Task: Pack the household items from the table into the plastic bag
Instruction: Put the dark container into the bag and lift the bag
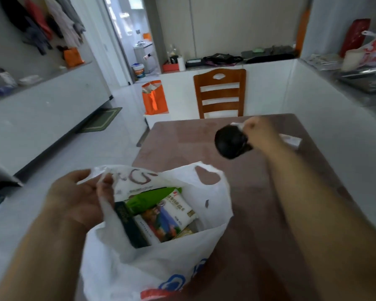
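A white plastic bag [206, 205] stands open at the near left corner of the brown table [258, 192]. My left hand [74, 198] grips the bag's left handle and holds the mouth open. Inside lie a white salt packet [174, 216], a green package [148, 198] and a dark box [128, 224]. My right hand [262, 133] is lifted above the table, beyond the bag, shut on a dark round bottle [230, 142] with its base turned toward me. A small white tube [291, 140] lies on the table just behind that hand.
A wooden chair [220, 94] stands at the table's far edge. An orange bag [154, 98] sits on the floor to its left. A white counter [41, 105] runs along the left, and another counter with bags and a tray [363, 79] is at the right.
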Demonstrator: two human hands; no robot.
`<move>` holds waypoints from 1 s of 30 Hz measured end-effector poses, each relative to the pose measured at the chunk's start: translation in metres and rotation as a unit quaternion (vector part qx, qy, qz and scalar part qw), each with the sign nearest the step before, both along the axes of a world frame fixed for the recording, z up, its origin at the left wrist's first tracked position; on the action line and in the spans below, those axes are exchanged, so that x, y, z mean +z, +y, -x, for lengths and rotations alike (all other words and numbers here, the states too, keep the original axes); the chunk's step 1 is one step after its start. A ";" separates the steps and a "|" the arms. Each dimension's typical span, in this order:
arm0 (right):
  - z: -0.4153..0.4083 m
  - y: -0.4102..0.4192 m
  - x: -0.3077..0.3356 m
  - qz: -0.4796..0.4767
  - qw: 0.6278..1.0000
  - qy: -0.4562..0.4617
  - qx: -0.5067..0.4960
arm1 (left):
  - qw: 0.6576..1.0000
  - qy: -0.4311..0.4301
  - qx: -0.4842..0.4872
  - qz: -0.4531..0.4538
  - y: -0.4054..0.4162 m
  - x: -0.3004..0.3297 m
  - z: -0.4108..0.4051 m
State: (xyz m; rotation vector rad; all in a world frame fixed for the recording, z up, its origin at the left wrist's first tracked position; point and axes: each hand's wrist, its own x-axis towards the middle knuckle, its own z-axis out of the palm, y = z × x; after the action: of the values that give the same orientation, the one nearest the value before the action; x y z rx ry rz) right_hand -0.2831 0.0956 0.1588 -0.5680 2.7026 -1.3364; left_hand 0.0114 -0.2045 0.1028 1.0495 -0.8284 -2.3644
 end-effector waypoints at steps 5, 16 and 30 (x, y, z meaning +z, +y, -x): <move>-0.071 0.010 0.091 0.241 0.969 -0.020 0.050 | 0.999 0.030 0.010 0.021 0.092 0.081 -0.010; -0.186 -0.050 0.047 0.033 0.976 -0.041 0.210 | 0.999 0.039 0.024 -0.007 0.095 0.104 -0.030; -0.114 -0.039 0.047 0.249 0.942 -0.218 0.060 | 0.994 0.081 -0.027 0.063 0.086 0.146 0.003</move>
State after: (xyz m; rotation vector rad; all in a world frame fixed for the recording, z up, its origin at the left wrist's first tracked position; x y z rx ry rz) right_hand -0.1691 0.0567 0.2062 -0.3939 1.9538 -1.8571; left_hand 0.0081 -0.1189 0.2485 0.7827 -0.9429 -2.3692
